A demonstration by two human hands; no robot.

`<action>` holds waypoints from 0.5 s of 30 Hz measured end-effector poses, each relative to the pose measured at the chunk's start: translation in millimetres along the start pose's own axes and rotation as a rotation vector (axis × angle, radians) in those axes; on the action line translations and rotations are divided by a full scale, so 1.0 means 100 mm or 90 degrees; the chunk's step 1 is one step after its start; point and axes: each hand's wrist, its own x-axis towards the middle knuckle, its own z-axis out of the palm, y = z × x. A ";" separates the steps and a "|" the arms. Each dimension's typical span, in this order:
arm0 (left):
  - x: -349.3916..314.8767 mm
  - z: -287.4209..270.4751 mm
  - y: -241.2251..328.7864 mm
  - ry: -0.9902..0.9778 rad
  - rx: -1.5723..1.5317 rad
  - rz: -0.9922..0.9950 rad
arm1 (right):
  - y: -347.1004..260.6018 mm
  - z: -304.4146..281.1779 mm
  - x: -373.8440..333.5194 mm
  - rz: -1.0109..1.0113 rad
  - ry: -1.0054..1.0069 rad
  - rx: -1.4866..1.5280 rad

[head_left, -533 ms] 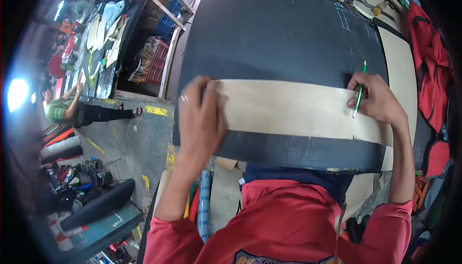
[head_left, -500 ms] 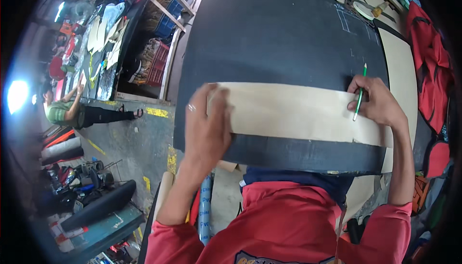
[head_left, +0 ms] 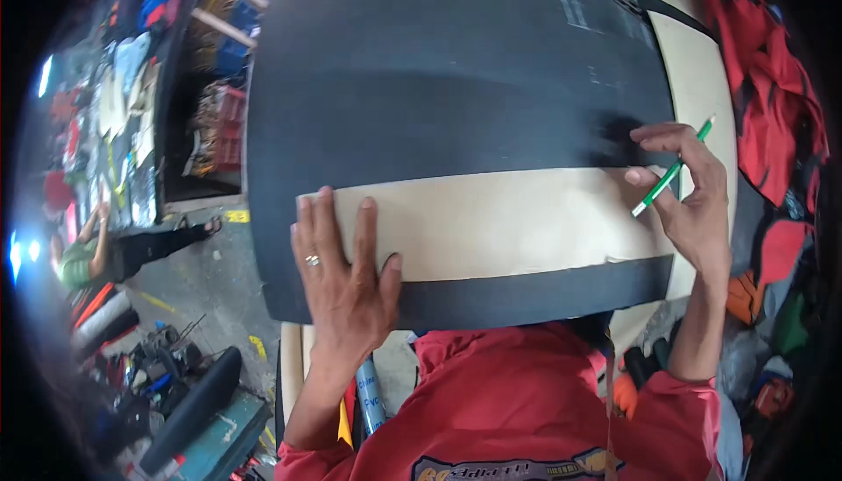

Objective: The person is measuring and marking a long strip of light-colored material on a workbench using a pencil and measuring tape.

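A long beige strip of card or sheet (head_left: 491, 222) lies along the near edge of the black worktop (head_left: 421, 60). Flat on its left end rests my left hand (head_left: 346, 266), fingers spread, a ring on one of them. Above the strip's right end is my right hand (head_left: 688, 183), with a green pencil (head_left: 671, 176) held slantwise between thumb and fingers. The pencil points up and to the right. A small notch shows on the strip's near edge, toward the right.
More beige sheet (head_left: 697, 86) lies along the worktop's right side, beside red fabric (head_left: 763, 86). A tape roll and brush stand at the far right. Chalk lines mark the top. A person (head_left: 92, 249) stands at another table on the left. A dark padded piece (head_left: 193, 411) lies lower left.
My left hand has flattened onto the strip's left end with fingers spread. My right hand has lifted off the strip, its fingers opening out around the pencil. The whole view has shifted.
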 end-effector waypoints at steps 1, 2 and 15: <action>-0.02 -0.04 0.01 -0.007 0.015 -0.008 | -0.08 -0.03 -0.08 0.079 0.036 0.052; -0.04 -0.07 0.02 -0.023 0.025 -0.021 | -0.11 -0.03 -0.17 0.126 0.049 0.091; 0.01 -0.02 0.05 -0.073 0.151 -0.017 | 0.13 0.19 -0.50 0.222 0.041 -0.024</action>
